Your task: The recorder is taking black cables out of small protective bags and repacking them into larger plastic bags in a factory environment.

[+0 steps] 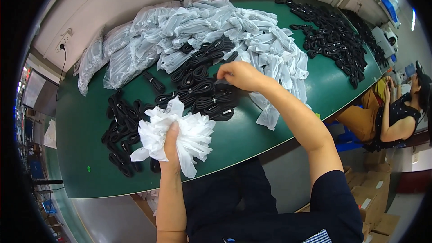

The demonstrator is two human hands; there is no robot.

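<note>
Left grip: the left hand [170, 149] is squeezed tight around a bunch of white plastic bags [176, 136], held up over the near edge of the green bench [252, 139].
Right grip: the right hand [240, 75] has its fingers pressed together, pinching something small; what it is cannot be told.
Black cables: a heap of coiled black cables [202, 87] lies just under the right hand.
Bagged cables: a big pile of clear bags [216, 27] sits behind it.
Far end: more loose cables [333, 36] lie well apart.
Other person: a seated person [398, 112] is beside the bench.
</note>
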